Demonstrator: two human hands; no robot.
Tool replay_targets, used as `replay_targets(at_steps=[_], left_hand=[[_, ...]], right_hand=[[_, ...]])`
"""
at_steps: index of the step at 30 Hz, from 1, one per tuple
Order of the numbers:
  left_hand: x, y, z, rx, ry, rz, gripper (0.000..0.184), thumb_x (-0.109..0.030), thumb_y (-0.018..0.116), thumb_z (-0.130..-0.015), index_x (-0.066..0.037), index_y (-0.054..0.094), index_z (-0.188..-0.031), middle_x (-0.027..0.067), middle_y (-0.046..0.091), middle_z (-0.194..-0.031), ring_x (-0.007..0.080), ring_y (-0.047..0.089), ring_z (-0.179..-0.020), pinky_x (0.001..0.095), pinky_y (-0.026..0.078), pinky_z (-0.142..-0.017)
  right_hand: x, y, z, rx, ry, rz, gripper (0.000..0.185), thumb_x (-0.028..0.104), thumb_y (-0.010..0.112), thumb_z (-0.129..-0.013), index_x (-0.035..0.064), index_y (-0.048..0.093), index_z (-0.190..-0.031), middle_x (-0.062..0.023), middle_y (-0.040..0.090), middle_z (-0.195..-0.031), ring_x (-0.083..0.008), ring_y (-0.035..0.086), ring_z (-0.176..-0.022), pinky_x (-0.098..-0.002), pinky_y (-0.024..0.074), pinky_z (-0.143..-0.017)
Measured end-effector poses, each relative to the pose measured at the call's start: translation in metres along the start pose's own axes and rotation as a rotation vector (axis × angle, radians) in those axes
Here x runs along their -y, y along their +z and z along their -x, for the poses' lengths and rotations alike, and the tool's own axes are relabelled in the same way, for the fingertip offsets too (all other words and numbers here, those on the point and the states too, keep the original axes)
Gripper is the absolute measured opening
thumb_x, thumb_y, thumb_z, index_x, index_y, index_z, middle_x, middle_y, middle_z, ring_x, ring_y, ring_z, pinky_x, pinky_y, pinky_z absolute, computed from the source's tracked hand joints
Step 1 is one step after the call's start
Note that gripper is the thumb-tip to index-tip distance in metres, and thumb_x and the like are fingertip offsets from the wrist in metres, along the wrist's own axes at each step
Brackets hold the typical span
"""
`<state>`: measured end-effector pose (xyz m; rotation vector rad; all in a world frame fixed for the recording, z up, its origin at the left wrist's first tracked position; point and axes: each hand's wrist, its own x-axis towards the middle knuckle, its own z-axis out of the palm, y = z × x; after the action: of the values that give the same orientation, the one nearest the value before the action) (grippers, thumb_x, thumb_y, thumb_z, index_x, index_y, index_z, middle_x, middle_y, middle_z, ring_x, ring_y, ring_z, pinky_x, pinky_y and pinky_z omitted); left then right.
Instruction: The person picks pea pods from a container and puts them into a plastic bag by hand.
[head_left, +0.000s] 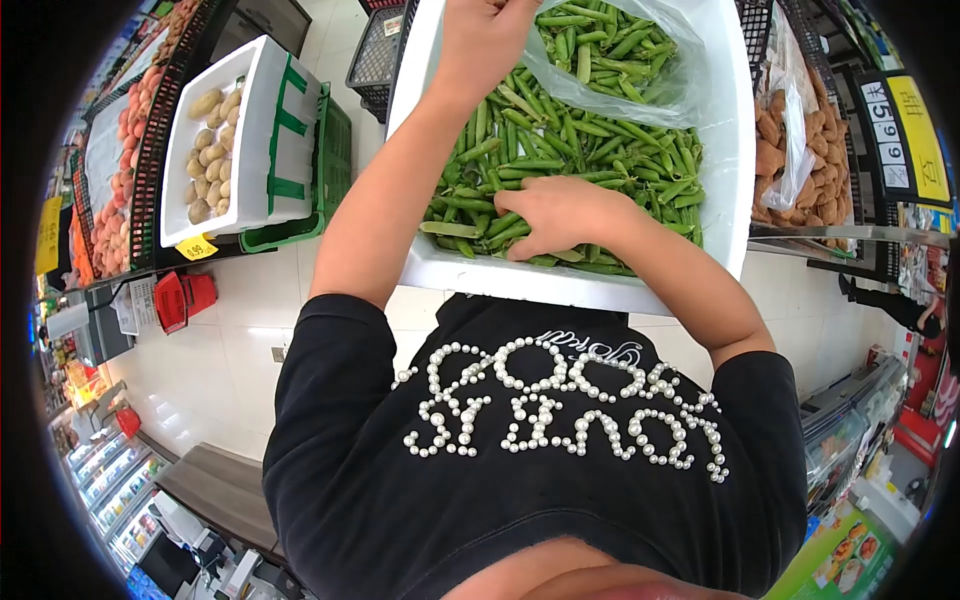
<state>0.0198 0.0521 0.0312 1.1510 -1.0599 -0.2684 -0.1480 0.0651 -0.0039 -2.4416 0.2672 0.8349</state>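
A white foam box (730, 200) in front of me holds a heap of green pea pods (610, 150). At the box's far side, my left hand (490, 40) is closed on the edge of a clear plastic bag (690, 95); its fingertips are partly cut off by the frame's top. More pea pods lie inside the bag. Down in the near part of the heap, my right hand (565, 215) has its fingers and thumb curled around some pods. The pods under its palm are hidden.
To the left stands a white foam box of potatoes (212, 160) with a yellow price tag (197, 247), beside a green crate (335, 160). Brown root vegetables (800, 160) fill a bin on the right. A red basket (185, 300) is on the left.
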Motion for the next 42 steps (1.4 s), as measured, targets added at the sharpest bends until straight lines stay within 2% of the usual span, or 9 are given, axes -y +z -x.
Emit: replay_targets(at_steps=[3, 6, 9, 15, 18, 21, 24, 33, 42], left_hand=[[-0.001, 0.0, 0.0, 0.008, -0.002, -0.025, 0.016, -0.011, 0.063, -0.097, 0.004, 0.067, -0.101, -0.003, 0.06, -0.079, 0.0047, 0.05, -0.074, 0.0217, 0.043, -0.067], [0.002, 0.002, -0.001, 0.016, 0.006, -0.012, 0.016, -0.011, 0.063, -0.097, 0.004, 0.067, -0.101, -0.0034, 0.06, -0.079, 0.0045, 0.05, -0.073, 0.0217, 0.043, -0.067], [0.002, 0.003, 0.0, 0.015, 0.003, -0.025, 0.016, -0.011, 0.063, -0.097, 0.003, 0.067, -0.101, -0.0036, 0.059, -0.079, 0.0043, 0.05, -0.073, 0.0217, 0.042, -0.066], [-0.002, 0.002, 0.0, 0.017, -0.027, -0.013, 0.017, -0.011, 0.063, -0.097, 0.004, 0.067, -0.102, -0.0037, 0.06, -0.079, 0.0043, 0.05, -0.074, 0.0216, 0.043, -0.067], [-0.004, 0.004, 0.0, 0.014, -0.039, -0.016, 0.017, -0.011, 0.063, -0.097, 0.004, 0.067, -0.104, -0.0029, 0.061, -0.081, 0.0045, 0.052, -0.075, 0.0213, 0.043, -0.068], [0.002, 0.005, -0.002, 0.003, 0.012, -0.029, 0.018, -0.011, 0.063, -0.097, 0.004, 0.067, -0.104, -0.002, 0.063, -0.083, 0.0049, 0.052, -0.077, 0.0215, 0.044, -0.069], [0.005, 0.005, -0.001, -0.011, -0.052, 0.014, 0.018, -0.012, 0.063, -0.098, 0.005, 0.068, -0.104, -0.0015, 0.064, -0.084, 0.0052, 0.053, -0.077, 0.0218, 0.045, -0.069], [0.009, 0.004, -0.002, -0.014, -0.018, 0.033, 0.018, -0.011, 0.062, -0.098, 0.004, 0.068, -0.104, -0.003, 0.063, -0.084, 0.0042, 0.052, -0.077, 0.0205, 0.043, -0.068], [0.007, 0.002, -0.001, 0.004, -0.047, -0.01, 0.017, -0.012, 0.063, -0.098, 0.004, 0.068, -0.102, -0.0047, 0.059, -0.08, 0.0034, 0.049, -0.071, 0.0203, 0.04, -0.062]], right_hand=[[-0.005, 0.014, -0.002, -0.122, -0.043, 0.055, 0.066, 0.046, 0.071, -0.077, 0.0082, 0.057, -0.13, -0.0241, 0.065, -0.11, -0.0384, 0.065, -0.1, -0.0464, 0.0525, -0.087], [-0.004, 0.008, -0.004, -0.033, -0.028, 0.008, 0.067, 0.044, 0.072, -0.077, 0.008, 0.056, -0.131, -0.0245, 0.066, -0.103, -0.0389, 0.065, -0.099, -0.0455, 0.0498, -0.09], [-0.006, -0.01, -0.008, 0.1, -0.058, 0.001, 0.069, 0.042, 0.071, -0.076, 0.0083, 0.054, -0.134, -0.0231, 0.068, -0.104, -0.0376, 0.066, -0.098, -0.0455, 0.0504, -0.088], [-0.015, -0.001, -0.005, 0.063, -0.129, -0.062, 0.074, 0.039, 0.074, -0.072, 0.0084, 0.052, -0.136, -0.022, 0.068, -0.106, -0.0358, 0.066, -0.1, -0.0451, 0.0502, -0.088], [-0.009, -0.011, -0.004, 0.135, -0.089, -0.066, 0.077, 0.038, 0.075, -0.071, 0.0084, 0.05, -0.138, -0.0229, 0.068, -0.105, -0.0359, 0.065, -0.101, -0.0447, 0.0498, -0.089], [-0.016, -0.004, -0.011, 0.118, -0.139, -0.073, 0.079, 0.037, 0.076, -0.071, 0.0081, 0.048, -0.139, -0.0228, 0.068, -0.102, -0.0363, 0.065, -0.1, -0.0453, 0.0495, -0.086], [-0.022, 0.005, -0.015, 0.071, -0.17, -0.103, 0.078, 0.035, 0.076, -0.071, 0.0068, 0.048, -0.138, -0.0224, 0.068, -0.097, -0.0366, 0.065, -0.097, -0.0457, 0.0491, -0.083], [-0.011, -0.004, -0.006, 0.103, -0.13, -0.135, 0.076, 0.028, 0.075, -0.069, 0.0064, 0.048, -0.137, -0.0209, 0.066, -0.088, -0.0366, 0.064, -0.091, -0.0467, 0.0481, -0.079], [-0.035, -0.016, 0.001, 0.17, -0.211, -0.297, 0.078, 0.028, 0.074, -0.069, 0.0084, 0.045, -0.139, -0.0209, 0.064, -0.114, -0.0311, 0.063, -0.1, -0.0399, 0.0489, -0.087]])
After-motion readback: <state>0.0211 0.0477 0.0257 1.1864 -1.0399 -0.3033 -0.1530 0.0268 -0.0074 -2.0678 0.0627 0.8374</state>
